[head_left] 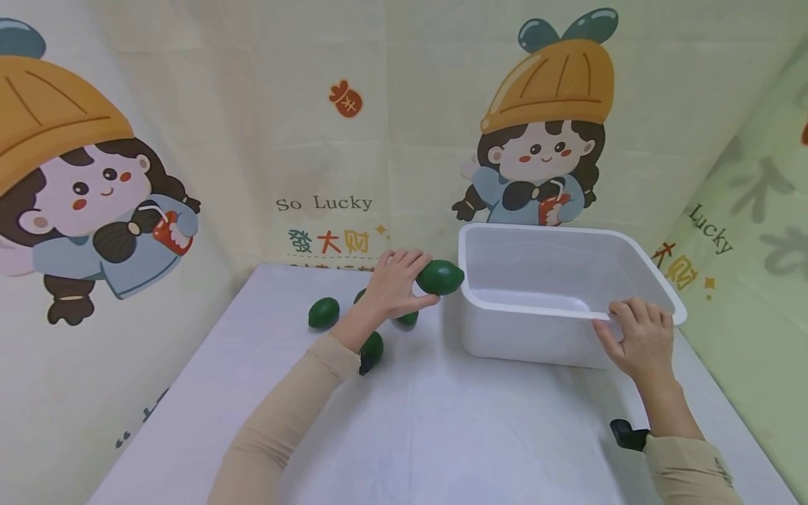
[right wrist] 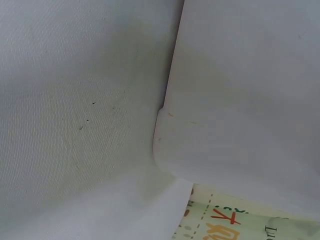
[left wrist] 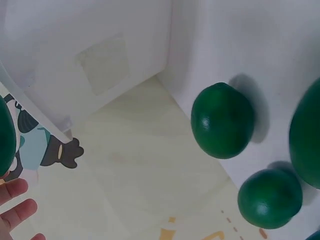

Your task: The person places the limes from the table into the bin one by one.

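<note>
My left hand holds a dark green lime between thumb and fingers. It is raised above the table, right at the left rim of a white plastic bin. At the left edge of the left wrist view, part of that lime shows beside my fingertips. My right hand grips the bin's front rim near its right corner, thumb on the near side. Several more limes lie on the table around my left forearm: one lime to its left, others partly hidden behind the hand and wrist.
A white cloth covers the table. Printed cloth hangs behind and along both sides. The bin's inner floor, as far as the head view shows it, is bare white. A black strap piece sits at my right wrist.
</note>
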{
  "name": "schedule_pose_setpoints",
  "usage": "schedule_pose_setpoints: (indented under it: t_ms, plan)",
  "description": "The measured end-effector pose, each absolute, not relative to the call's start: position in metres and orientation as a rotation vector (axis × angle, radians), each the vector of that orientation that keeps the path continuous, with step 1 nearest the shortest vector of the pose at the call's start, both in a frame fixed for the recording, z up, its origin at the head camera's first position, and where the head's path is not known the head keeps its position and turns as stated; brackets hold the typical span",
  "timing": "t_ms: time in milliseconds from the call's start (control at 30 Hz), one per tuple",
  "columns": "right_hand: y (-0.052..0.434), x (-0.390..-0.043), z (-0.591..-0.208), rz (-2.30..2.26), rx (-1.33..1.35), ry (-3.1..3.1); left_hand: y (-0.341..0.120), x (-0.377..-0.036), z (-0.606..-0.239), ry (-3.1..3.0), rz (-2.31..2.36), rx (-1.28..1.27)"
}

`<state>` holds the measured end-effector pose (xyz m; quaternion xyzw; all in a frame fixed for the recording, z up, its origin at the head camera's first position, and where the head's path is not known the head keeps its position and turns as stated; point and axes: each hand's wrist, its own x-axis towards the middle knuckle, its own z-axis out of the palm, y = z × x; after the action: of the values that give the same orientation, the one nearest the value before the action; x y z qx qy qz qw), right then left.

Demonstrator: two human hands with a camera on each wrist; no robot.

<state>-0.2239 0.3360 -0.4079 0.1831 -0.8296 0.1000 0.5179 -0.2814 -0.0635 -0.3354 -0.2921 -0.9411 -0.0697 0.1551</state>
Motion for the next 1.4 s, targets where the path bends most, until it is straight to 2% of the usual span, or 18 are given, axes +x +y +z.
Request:
schedule_pose_setpoints:
  t_ms: [1400]
  plan:
    - [0.334,-0.228,-0.413,0.242,0.435,-1.935,0.017,-0.324,-0.318,-2.813,-0.076,-0.734]
